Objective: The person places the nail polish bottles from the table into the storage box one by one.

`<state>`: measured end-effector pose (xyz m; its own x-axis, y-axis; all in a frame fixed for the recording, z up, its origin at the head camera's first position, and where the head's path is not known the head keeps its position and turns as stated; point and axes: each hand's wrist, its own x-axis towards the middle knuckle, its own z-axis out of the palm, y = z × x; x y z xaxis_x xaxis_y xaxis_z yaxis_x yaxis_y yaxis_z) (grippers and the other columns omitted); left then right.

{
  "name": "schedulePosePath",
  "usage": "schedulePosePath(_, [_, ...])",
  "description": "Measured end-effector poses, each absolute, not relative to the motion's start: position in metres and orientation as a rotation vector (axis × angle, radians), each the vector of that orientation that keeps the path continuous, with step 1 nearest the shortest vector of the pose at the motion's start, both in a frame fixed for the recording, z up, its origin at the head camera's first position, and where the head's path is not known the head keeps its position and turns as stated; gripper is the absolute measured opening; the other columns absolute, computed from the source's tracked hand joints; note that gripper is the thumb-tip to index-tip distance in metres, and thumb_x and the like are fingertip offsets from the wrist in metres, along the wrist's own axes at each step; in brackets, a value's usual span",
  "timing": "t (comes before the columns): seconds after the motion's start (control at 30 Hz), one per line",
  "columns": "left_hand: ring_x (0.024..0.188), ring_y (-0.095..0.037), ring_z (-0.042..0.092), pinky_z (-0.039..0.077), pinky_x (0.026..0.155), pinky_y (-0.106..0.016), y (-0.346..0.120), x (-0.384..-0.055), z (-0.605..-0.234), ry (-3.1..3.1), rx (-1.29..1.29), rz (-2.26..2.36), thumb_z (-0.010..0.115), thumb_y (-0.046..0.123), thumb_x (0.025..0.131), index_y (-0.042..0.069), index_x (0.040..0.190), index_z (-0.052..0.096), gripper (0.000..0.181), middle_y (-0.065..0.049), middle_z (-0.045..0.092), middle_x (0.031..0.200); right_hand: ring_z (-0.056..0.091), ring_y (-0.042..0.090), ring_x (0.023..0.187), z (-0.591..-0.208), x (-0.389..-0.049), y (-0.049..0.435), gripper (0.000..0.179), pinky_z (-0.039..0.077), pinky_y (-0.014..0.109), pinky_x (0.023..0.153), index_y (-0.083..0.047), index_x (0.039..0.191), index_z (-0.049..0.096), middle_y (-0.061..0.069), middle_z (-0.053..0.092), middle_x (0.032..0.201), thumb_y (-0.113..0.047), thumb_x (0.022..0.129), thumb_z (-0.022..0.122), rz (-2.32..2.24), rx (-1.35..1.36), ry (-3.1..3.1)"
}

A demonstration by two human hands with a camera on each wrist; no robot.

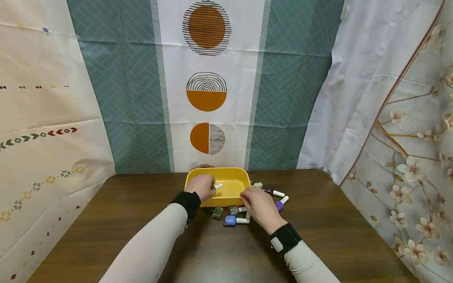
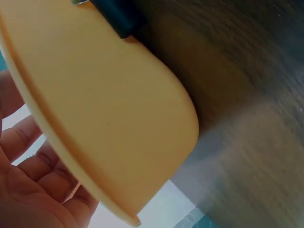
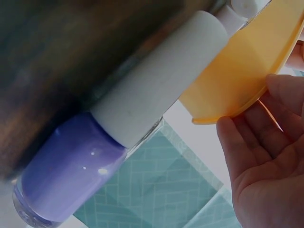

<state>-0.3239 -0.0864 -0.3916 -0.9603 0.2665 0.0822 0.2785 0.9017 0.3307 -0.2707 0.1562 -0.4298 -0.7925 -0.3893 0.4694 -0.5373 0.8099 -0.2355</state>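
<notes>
A nail polish bottle with a white cap is pinched in my left hand, over the inside of a yellow tray. The left wrist view has the tray's outer wall in front, the curled fingers partly behind its rim; the bottle is hidden there. My right hand grips the tray's near right corner at the rim, thumb and fingers close around the edge. Beside that hand lies a purple nail polish bottle, large in the right wrist view with its white cap.
In front of the tray lie a blue bottle, a green bottle and a grey glittery bottle. To its right are a dark red bottle and a pale one. Patterned curtains hang behind the brown table.
</notes>
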Motion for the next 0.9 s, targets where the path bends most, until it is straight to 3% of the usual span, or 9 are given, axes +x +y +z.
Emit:
schedulePosePath(0.67, [0.087,-0.024,0.064,0.057,0.094,-0.047,-0.0797,-0.3297,-0.4005,-3.026,-0.425,-0.577,0.09,0.019,0.094,0.005,0.113,0.081,0.025,-0.006,0.077,0.101,0.071,0.025,0.104,-0.4298,-0.2701,0.1563,0.012,0.061,0.046,0.099,-0.009,0.111,0.083,0.005,0.077,0.109,-0.013,0.099,0.085,0.511,0.694,-2.584])
schedulePosePath(0.9, [0.085,-0.023,0.063,0.057,0.086,-0.046,-0.0796,-0.331,-0.4026,-3.025,-0.43,-0.547,0.089,0.02,0.095,0.008,0.112,0.08,0.022,-0.005,0.076,0.102,0.071,0.025,0.104,-0.4307,-0.271,0.1565,0.012,0.061,0.046,0.099,-0.009,0.111,0.083,0.005,0.077,0.109,-0.013,0.099,0.085,0.506,0.698,-2.584])
